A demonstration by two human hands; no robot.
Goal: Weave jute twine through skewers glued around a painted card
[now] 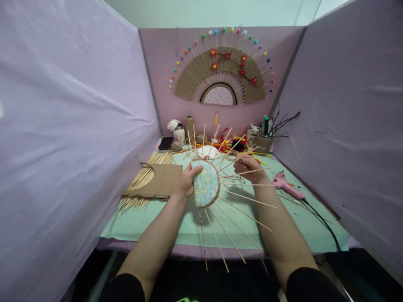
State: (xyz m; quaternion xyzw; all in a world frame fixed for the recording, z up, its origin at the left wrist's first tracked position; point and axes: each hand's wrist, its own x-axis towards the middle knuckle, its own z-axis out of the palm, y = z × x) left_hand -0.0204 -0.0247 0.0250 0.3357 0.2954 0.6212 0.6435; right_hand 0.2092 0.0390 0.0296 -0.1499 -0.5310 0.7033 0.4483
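Observation:
My left hand (189, 180) grips the straight edge of a half-round fan base (206, 186), its thumb on the front. Pale blue and yellow patterned cloth covers the base, and a brown band follows its curve. Thin wooden sticks (242, 199) fan out from that curve to the top, right and bottom. Behind the sticks, my right hand (248, 167) is closed, its fingers pinched together near the upper right sticks. Loops of thin brown twine (231, 181) lie beside and below it; whether the fingers hold the twine cannot be made out.
Left on the green tabletop, a cut cardboard piece (166, 176) lies over a pile of sticks (145, 172). A pink glue gun (288, 186) with a black cord rests right. Jars (179, 134), a phone (166, 144) and a pen pot (264, 142) stand behind. A decorated fan (233, 67) hangs on the back panel.

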